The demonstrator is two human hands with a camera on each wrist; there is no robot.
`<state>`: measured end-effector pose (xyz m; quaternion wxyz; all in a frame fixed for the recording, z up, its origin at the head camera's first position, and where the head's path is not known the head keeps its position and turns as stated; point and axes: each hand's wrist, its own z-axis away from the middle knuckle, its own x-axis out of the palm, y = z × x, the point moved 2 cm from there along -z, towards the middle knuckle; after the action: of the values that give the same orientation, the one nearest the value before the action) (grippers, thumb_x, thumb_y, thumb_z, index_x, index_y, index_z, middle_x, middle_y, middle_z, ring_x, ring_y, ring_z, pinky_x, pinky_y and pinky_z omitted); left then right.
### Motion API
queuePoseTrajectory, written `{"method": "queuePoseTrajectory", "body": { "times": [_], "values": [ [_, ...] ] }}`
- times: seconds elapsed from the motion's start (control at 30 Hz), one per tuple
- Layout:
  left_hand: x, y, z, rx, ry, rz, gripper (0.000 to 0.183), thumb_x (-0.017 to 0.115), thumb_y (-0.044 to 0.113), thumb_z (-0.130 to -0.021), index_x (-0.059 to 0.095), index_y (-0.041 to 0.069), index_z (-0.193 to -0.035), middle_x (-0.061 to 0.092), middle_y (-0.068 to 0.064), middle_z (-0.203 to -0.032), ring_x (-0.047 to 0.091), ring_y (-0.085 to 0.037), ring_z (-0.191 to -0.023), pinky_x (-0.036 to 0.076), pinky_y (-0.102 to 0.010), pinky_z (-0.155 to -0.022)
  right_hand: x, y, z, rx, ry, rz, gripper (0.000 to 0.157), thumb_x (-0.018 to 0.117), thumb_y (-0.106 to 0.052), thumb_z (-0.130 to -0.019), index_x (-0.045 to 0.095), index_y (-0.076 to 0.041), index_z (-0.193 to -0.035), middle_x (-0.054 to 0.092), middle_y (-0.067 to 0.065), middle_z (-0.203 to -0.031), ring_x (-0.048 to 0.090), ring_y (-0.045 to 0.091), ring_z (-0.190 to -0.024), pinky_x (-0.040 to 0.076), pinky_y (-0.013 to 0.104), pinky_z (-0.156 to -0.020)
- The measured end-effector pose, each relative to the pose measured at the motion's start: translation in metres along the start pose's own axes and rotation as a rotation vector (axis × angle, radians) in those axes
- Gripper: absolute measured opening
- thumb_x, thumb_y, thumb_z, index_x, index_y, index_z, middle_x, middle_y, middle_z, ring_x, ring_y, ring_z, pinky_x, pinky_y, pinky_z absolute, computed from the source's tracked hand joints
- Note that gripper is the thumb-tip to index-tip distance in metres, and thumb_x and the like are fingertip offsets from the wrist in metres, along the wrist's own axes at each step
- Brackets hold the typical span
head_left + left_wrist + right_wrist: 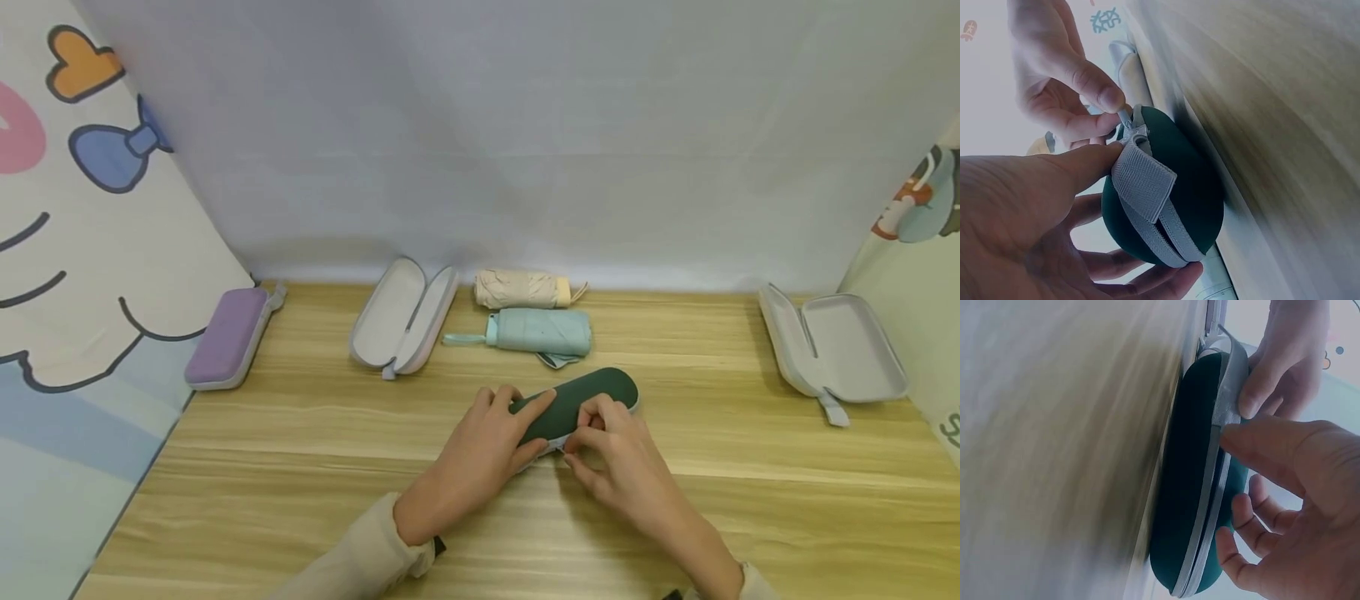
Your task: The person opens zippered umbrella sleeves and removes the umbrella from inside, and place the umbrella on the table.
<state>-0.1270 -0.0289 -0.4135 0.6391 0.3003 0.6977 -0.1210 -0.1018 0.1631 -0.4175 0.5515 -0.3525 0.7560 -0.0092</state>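
Note:
A dark green zip case (581,404) lies on the wooden table (300,467) in front of me. My left hand (517,429) grips its near left end, thumb by the grey strap (1144,181), fingers curled under the case (1179,200). My right hand (576,442) pinches the small zipper pull (1124,116) at that same end between thumb and forefinger. In the right wrist view the case (1185,487) lies on the table with its grey zip seam (1210,506) facing the camera, and my right thumb (1260,447) lies against that seam.
Behind the case lie a folded mint umbrella (542,331) and a cream one (521,289). An open grey case (405,317) sits back left, a shut purple case (227,337) at the far left edge, another open grey case (836,350) at right. Cloth walls enclose the table.

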Motion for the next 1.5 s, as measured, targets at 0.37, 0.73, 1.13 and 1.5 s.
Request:
{"method": "queuePoseTrajectory", "body": {
  "times": [0.37, 0.73, 1.13, 1.5],
  "values": [
    [-0.004, -0.004, -0.003, -0.026, -0.070, 0.054, 0.061, 0.065, 0.047, -0.102, 0.048, 0.029, -0.158, 0.062, -0.013, -0.131, 0.057, -0.026, -0.100, 0.057, -0.035, -0.082, -0.005, 0.011, 0.000, 0.045, -0.032, -0.062, 0.018, 0.090, -0.010, -0.080, 0.078, -0.022, -0.086, 0.057, -0.003, -0.104, 0.055, 0.013, -0.094, 0.048, 0.036, -0.081],
    [-0.004, -0.001, 0.001, -0.083, -0.056, 0.103, 0.064, 0.068, 0.048, -0.100, 0.050, 0.027, -0.157, 0.062, -0.011, -0.126, 0.056, -0.023, -0.097, 0.055, -0.034, -0.078, -0.009, 0.010, -0.002, 0.123, -0.048, -0.126, 0.031, 0.085, -0.008, -0.086, 0.069, -0.011, -0.113, 0.058, 0.004, -0.117, 0.062, 0.019, -0.102, 0.055, 0.040, -0.088],
    [0.008, 0.014, 0.009, -0.164, -0.071, 0.155, 0.072, 0.068, 0.048, -0.100, 0.050, 0.001, -0.151, 0.059, -0.018, -0.133, 0.056, -0.027, -0.112, 0.055, -0.040, -0.092, -0.010, 0.010, -0.002, 0.176, -0.056, -0.121, 0.044, 0.083, -0.010, -0.090, 0.063, -0.008, -0.129, 0.057, 0.009, -0.126, 0.058, 0.020, -0.102, 0.053, 0.042, -0.087],
    [0.008, 0.027, 0.020, -0.137, -0.134, 0.224, 0.076, 0.064, 0.048, -0.103, 0.042, -0.001, -0.156, 0.053, -0.019, -0.137, 0.052, -0.025, -0.111, 0.054, -0.035, -0.088, -0.011, 0.011, 0.000, 0.212, -0.094, -0.163, 0.046, 0.076, -0.014, -0.096, 0.058, -0.005, -0.137, 0.052, 0.015, -0.134, 0.054, 0.025, -0.106, 0.051, 0.045, -0.089]
  ]
}}
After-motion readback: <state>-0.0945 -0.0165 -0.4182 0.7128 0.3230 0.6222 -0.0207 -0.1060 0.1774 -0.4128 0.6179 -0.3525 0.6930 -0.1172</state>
